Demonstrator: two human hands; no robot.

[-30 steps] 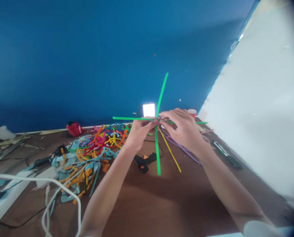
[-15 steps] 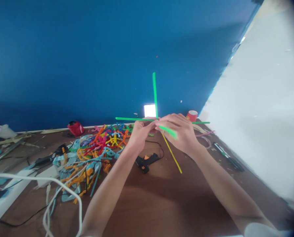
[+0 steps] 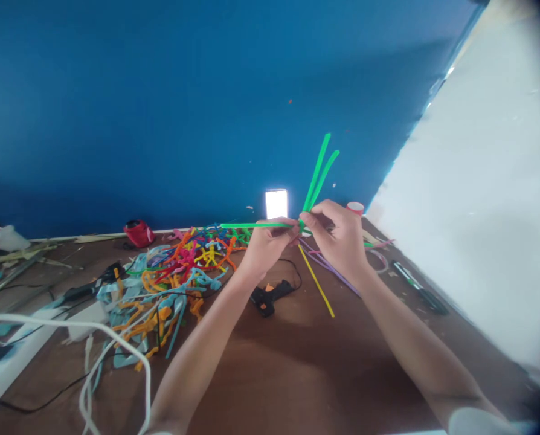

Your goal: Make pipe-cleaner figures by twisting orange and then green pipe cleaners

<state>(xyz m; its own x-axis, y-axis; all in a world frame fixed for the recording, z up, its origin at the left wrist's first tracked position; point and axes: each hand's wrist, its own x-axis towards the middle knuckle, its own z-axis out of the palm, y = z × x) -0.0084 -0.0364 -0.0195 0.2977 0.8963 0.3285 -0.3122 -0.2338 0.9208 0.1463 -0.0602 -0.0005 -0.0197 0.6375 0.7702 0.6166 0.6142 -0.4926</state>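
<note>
Above the middle of the table, my left hand (image 3: pixel 270 244) is closed on green pipe cleaners (image 3: pixel 243 225), one arm of which sticks out level to the left. My right hand (image 3: pixel 340 235) pinches the same green bunch close to the left fingertips. From that pinch two green arms rise together, leaning right, and the crossing point is partly hidden by the fingers. Below the hands a yellow pipe cleaner (image 3: pixel 318 284) lies slanted on the table, and purple ones (image 3: pixel 336 272) lie beside it, partly behind my right hand.
A black glue gun (image 3: pixel 270 296) lies below my left hand. To the left spreads a tangled heap of coloured pipe cleaners (image 3: pixel 179 272) with white cables (image 3: pixel 129 350). A lit screen (image 3: pixel 276 204), a red roll (image 3: pixel 355 208) and pens (image 3: pixel 417 287) are farther out.
My right hand has turned and shifted slightly right. The green arm that pointed toward me now stands up beside the other upright one, and both lean right.
</note>
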